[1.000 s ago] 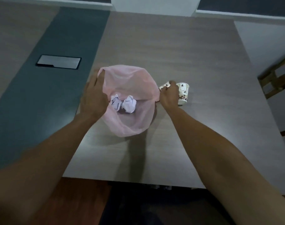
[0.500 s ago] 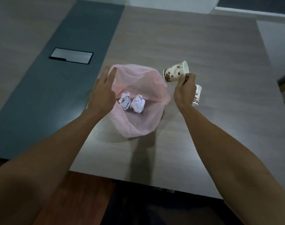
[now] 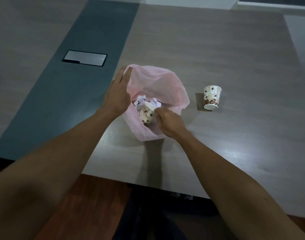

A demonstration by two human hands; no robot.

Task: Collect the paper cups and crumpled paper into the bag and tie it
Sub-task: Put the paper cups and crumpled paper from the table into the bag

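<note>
Pink plastic forms the bag [image 3: 158,87], which sits open-mouthed on the table [image 3: 217,49] between both forearms. The left hand [image 3: 117,97] lies against the bag's left rim, fingers straight and pressed together, pointing away from the person. The right hand [image 3: 169,121] reaches into the mouth, fingers curled, pinching a paper cup [image 3: 147,114] at its rim; just beyond those fingertips lies crumpled paper [image 3: 140,101]. A second cup [image 3: 211,97] stands well right of the fingers.
</note>
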